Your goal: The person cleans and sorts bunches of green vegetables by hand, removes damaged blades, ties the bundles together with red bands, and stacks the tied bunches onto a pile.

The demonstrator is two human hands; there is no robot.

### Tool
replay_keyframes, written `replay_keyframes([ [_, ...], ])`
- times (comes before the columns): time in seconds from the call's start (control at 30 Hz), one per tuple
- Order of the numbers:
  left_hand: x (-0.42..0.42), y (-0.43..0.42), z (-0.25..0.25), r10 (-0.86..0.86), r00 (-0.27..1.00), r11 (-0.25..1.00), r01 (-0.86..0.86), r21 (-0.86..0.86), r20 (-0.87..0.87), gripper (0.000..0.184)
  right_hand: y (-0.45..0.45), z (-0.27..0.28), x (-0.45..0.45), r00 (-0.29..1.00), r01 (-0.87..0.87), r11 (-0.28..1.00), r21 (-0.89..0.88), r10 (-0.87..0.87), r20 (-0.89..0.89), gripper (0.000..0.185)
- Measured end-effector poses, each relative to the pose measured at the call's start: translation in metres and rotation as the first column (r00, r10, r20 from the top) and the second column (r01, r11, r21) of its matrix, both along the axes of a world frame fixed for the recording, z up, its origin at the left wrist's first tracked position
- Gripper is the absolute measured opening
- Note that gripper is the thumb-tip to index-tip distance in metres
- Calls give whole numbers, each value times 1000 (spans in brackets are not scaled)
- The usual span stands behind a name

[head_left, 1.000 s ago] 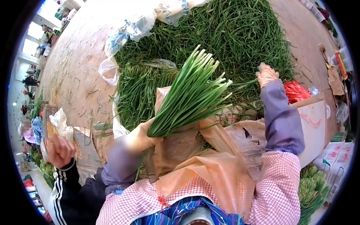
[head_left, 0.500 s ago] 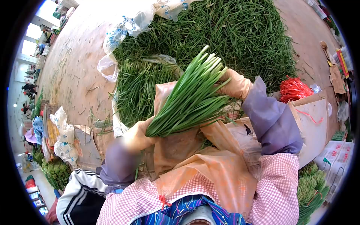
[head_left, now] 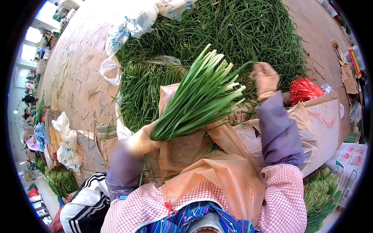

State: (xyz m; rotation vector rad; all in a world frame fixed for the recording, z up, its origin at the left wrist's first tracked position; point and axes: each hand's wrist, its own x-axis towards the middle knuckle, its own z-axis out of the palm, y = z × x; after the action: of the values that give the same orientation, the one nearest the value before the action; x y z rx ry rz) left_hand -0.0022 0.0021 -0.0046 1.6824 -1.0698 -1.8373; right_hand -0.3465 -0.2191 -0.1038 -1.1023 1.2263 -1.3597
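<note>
Outward from the bunch of green stalks (head_left: 198, 97), the right hand (head_left: 265, 79) has swung since half a second ago; blur hides whether it pinches a leaf. Above the apron (head_left: 219, 176), the left hand (head_left: 145, 139) clasps the bunch's leafy end. That handful looks gathered, pale tips uneven; a large loose heap (head_left: 248, 31) remains.

White bag (head_left: 67, 136); cardboard (head_left: 89, 145) — just beside

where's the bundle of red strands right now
In the head view, the bundle of red strands lies on the right side, just right of the person's right hand, between the big heap of greens and the pale board.
</note>
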Motion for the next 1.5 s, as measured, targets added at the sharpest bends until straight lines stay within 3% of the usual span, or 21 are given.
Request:
replay_keyframes([
  [0.03,-1,0,1,-10,1000,1000,10,8,23,66,-13,-12,-29,988,98,990,103,-85,-125,12],
  [0.07,-1,0,3,-17,999,1000,16,17,45,66,-35,-49,-76,961,33,968,250,38,-274,16],
  [0.1,-2,-1,3,-12,999,1000,13,-12,39,64,-29,-40,-95,424,28,979,204,173,-889,31],
  [0.17,-5,-1,1,6,1000,995,-6,-101,-4,61,0,-42,-103,118,-1,979,202,201,-972,48],
  [0.23,-9,-1,-1,23,999,991,-29,-129,-44,57,17,-33,-92,373,-71,986,148,164,-913,58],
  [0.3,-9,-3,2,34,999,997,-36,-75,-36,51,28,-24,-75,673,-147,918,368,366,-643,47],
  [0.33,-8,0,-4,40,999,996,-41,-80,-18,45,42,-26,-66,807,-315,904,288,415,-421,41],
  [0.37,-5,-1,-4,17,1000,999,-17,-27,-10,50,52,-27,-61,794,-513,765,389,595,-123,43],
  [0.43,1,-2,-4,-28,1000,997,28,78,2,59,83,-25,-33,679,-640,642,422,729,-79,52],
  [0.53,-2,0,-5,13,999,1000,-12,26,-30,55,116,1,12,405,-641,603,474,791,-459,61],
  [0.63,-1,2,-6,23,998,999,-21,30,-52,55,134,-3,33,431,-795,595,113,686,-586,44],
  [0.73,-2,1,0,-11,1000,1000,11,27,-14,58,124,-28,17,401,-780,626,3,503,-766,27],
  [0.9,-5,3,0,-19,999,1000,19,-21,29,71,80,-48,-28,245,-525,849,56,213,-946,15],
  [0.97,-8,3,1,4,1000,996,-3,-85,12,53,64,-45,-50,-47,-260,888,379,381,-924,20],
  [1.03,-10,4,2,34,999,994,-36,-105,-20,44,55,-36,-64,-179,-109,812,574,552,-815,23],
  [1.07,-11,4,3,49,998,994,-53,-93,-43,44,61,-34,-68,-149,-59,837,544,531,-834,28],
  [1.17,-12,4,2,55,998,994,-58,-88,-40,44,76,-44,-59,312,-243,966,87,162,-936,30],
  [1.23,-13,3,2,60,998,993,-63,-96,-26,44,85,-27,-32,811,-372,863,341,481,-332,19],
  [1.27,-15,4,3,71,997,992,-73,-101,-27,45,91,-10,-20,846,-498,713,493,526,94,22],
  [1.37,-18,7,0,59,996,978,-45,-202,61,50,113,20,10,759,-641,520,564,537,368,42],
  [1.5,-36,12,14,89,913,912,85,-400,399,60,125,-9,46,676,-660,537,526,118,728,53],
])
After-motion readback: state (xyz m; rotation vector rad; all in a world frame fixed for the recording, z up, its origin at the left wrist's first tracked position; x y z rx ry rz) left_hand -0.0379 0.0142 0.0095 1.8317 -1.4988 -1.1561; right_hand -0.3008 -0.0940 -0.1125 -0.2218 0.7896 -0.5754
